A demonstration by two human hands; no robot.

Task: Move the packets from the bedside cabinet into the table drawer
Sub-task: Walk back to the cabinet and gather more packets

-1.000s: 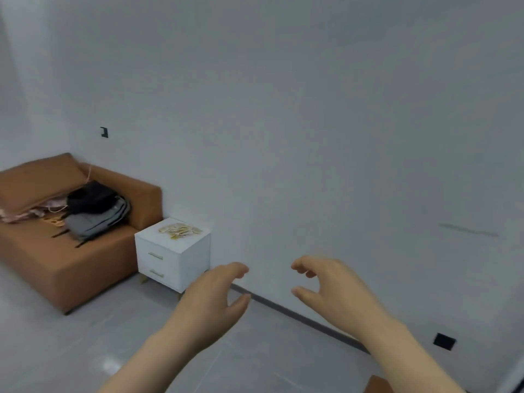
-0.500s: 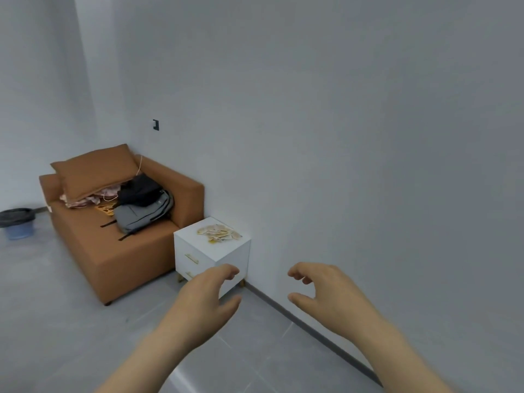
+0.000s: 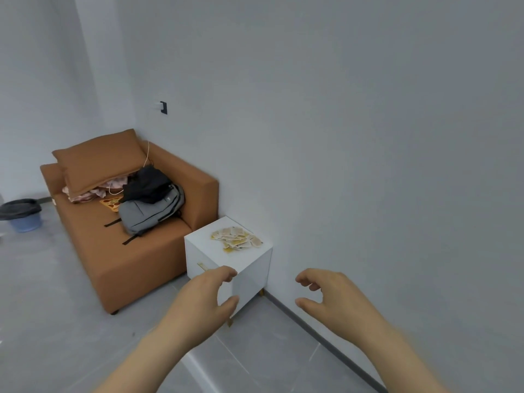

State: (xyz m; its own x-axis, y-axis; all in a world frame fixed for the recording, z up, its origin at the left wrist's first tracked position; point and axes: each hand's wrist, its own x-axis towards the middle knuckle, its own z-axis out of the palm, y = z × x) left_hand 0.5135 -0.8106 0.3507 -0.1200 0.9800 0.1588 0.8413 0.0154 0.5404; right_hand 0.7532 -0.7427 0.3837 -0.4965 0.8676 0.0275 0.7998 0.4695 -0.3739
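Packets (image 3: 236,240) up on top of the white bedside cabinet (image 3: 253,272), towards its wall-side edge, and the cabinet sits tucked into the corner between the wall and a brown sofa (image 3: 133,259). On the sofa: a grey backpack (image 3: 151,212) with a black garment (image 3: 147,181) over it, and a big brown cushion (image 3: 97,160) behind. Far left on the floor, a blue bin (image 3: 25,219) with a dark liner. Both arms reach forward; the left hand (image 3: 204,303) covers the cabinet's lower front corner in this view, the right hand (image 3: 333,296) is out beside the wall. Fingers loosely curled on both, holding nothing. Grey floor lies between the person and the cabinet. The packets themselves are small, flat, pale with yellow patches, and lie in a loose overlapping heap.
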